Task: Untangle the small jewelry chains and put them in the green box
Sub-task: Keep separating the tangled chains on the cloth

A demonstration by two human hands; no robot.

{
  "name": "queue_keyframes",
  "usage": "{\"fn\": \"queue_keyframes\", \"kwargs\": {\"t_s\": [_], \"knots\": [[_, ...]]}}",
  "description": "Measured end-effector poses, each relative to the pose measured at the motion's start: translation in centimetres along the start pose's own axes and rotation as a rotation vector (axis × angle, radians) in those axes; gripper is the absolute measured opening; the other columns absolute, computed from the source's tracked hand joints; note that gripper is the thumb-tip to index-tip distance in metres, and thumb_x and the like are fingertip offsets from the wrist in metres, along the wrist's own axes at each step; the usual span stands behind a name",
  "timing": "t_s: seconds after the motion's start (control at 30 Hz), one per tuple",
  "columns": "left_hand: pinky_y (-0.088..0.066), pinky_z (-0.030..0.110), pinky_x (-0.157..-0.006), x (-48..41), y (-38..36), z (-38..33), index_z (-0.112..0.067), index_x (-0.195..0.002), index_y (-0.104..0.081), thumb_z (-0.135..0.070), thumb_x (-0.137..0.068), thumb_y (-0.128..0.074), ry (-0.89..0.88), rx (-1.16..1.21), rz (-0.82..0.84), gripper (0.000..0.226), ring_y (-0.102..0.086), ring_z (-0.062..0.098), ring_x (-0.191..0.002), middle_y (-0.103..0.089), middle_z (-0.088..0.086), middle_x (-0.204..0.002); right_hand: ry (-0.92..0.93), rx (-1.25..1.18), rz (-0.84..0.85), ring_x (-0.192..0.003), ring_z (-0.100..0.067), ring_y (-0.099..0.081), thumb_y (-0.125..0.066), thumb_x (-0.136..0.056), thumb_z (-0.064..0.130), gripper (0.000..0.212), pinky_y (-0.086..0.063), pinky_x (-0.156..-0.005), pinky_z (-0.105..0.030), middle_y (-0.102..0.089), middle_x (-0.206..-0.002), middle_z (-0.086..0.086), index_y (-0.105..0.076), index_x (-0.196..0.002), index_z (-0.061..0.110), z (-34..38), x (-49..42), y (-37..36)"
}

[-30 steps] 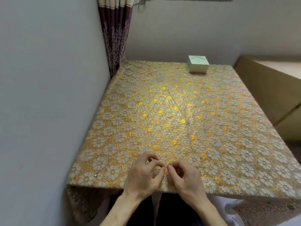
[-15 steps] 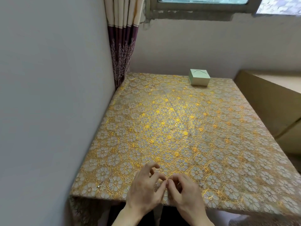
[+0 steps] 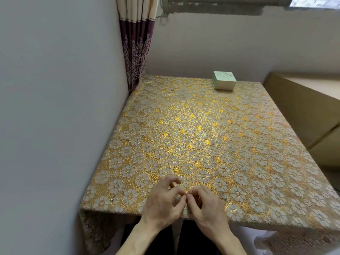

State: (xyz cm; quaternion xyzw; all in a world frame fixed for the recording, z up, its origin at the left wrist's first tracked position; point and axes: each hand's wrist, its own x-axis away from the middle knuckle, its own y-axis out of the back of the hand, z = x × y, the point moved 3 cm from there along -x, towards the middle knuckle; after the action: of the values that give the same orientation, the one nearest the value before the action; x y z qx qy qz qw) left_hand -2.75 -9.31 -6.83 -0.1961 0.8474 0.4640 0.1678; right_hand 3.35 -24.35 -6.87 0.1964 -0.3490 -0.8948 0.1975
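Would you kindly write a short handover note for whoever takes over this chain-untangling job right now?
Left hand: fingers curled, thumb and forefinger tips pinched together at the near edge of the tablecloth.
Right hand: likewise, its fingertips meeting the left's; what they pinch is too fine to see.
Green box: lid shut, at the far edge, well away from both hands.
Small shiny bits lie on the cloth left and right of the hands; too small to identify.
Done: nothing visibly finished.
Left: finish untangling, open the box, put the chains in.

1 head-worn camera looks down across the table (image 3: 239, 144).
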Motion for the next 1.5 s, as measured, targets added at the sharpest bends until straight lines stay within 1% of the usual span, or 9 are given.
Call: {"fn": "queue_keyframes", "kwargs": {"t_s": [0.13,0.33,0.5,0.7,1.0,1.17,1.3,1.4,1.5], "knots": [[-0.055,0.027,-0.077,0.0,0.2,0.0,-0.026,-0.084,-0.073,-0.039,-0.083,-0.068,0.009,0.028,-0.006,0.014,-0.055,0.002,-0.091,-0.055,-0.014,-0.117,0.012,-0.011,0.007,-0.076,0.007,-0.052,-0.051,-0.09,0.048,0.02,-0.037,-0.062,-0.008,-0.055,-0.079,0.022,-0.061,-0.084,0.031,0.0,0.1,0.1],[-0.054,0.03,-0.075,-0.1,0.3,-0.3,-0.026,-0.087,-0.073,-0.04,-0.084,-0.068,-0.018,-0.012,-0.011,0.016,-0.057,0.007,-0.089,-0.057,-0.011,-0.105,0.023,-0.059,0.023,-0.078,0.001,-0.055,-0.053,-0.091,0.044,0.017,-0.037,-0.065,-0.007,-0.057,-0.081,0.021,-0.062,-0.086,0.031,-0.3,0.0,0.3],[-0.053,0.035,-0.068,0.0,0.0,-0.2,-0.028,-0.088,-0.071,-0.04,-0.083,-0.069,-0.029,-0.038,-0.033,0.013,-0.058,0.013,-0.085,-0.055,-0.01,-0.095,0.041,-0.037,0.003,-0.072,0.007,-0.05,-0.053,-0.091,0.043,0.019,-0.034,-0.064,-0.006,-0.053,-0.078,0.019,-0.062,-0.084,0.028,-0.2,0.1,0.3],[-0.049,0.028,-0.062,0.1,-0.3,-0.6,-0.024,-0.081,-0.071,-0.034,-0.084,-0.067,-0.1,-0.127,-0.083,0.012,-0.053,0.013,-0.076,-0.056,-0.008,-0.076,0.047,-0.001,0.012,-0.074,0.011,-0.048,-0.053,-0.091,0.043,0.023,-0.033,-0.064,-0.002,-0.054,-0.081,0.018,-0.063,-0.087,0.023,0.1,0.1,0.4],[-0.043,0.022,-0.058,0.2,0.0,-1.0,-0.018,-0.081,-0.071,-0.029,-0.088,-0.066,-0.165,-0.174,-0.124,0.014,-0.054,0.011,-0.069,-0.058,-0.005,-0.074,0.061,-0.028,0.087,-0.078,-0.003,-0.053,-0.055,-0.092,0.037,0.023,-0.038,-0.069,-0.009,-0.06,-0.087,0.011,-0.067,-0.091,0.018,0.4,-0.2,0.9],[-0.05,0.031,-0.054,0.6,-0.2,-0.9,-0.016,-0.085,-0.071,-0.025,-0.091,-0.068,-0.195,-0.202,-0.156,0.011,-0.058,0.018,-0.066,-0.058,-0.002,-0.074,0.043,0.007,0.108,-0.075,-0.003,-0.051,-0.056,-0.091,0.033,0.018,-0.04,-0.066,-0.014,-0.059,-0.086,0.011,-0.066,-0.09,0.018,0.9,-0.4,1.0],[-0.049,0.028,-0.057,0.6,0.0,-1.1,-0.015,-0.085,-0.073,-0.024,-0.09,-0.068,-0.188,-0.197,-0.179,0.012,-0.057,0.017,-0.067,-0.059,-0.001,-0.073,-0.003,0.012,0.114,-0.074,-0.006,-0.053,-0.053,-0.091,0.038,0.022,-0.041,-0.066,-0.019,-0.059,-0.083,0.012,-0.064,-0.086,0.02,1.1,-0.5,1.1],[-0.044,0.026,-0.061,0.6,0.1,-1.0,-0.015,-0.084,-0.073,-0.025,-0.09,-0.067,-0.163,-0.16,-0.192,0.013,-0.053,0.015,-0.07,-0.059,-0.002,-0.073,-0.106,-0.11,0.171,-0.073,-0.006,-0.055,-0.061,-0.094,0.029,0.012,-0.041,-0.064,-0.02,-0.06,-0.076,0.013,-0.062,-0.083,0.024,0.8,-0.6,1.2],[-0.042,0.025,-0.061,0.6,0.1,-1.1,-0.016,-0.083,-0.074,-0.026,-0.09,-0.067,-0.16,-0.149,-0.189,0.013,-0.052,0.015,-0.07,-0.058,-0.002,-0.072,-0.135,-0.159,0.186,-0.069,-0.005,-0.054,-0.064,-0.094,0.022,0.012,-0.038,-0.061,-0.017,-0.06,-0.071,0.012,-0.063,-0.082,0.022,0.8,-0.5,1.5]]}}
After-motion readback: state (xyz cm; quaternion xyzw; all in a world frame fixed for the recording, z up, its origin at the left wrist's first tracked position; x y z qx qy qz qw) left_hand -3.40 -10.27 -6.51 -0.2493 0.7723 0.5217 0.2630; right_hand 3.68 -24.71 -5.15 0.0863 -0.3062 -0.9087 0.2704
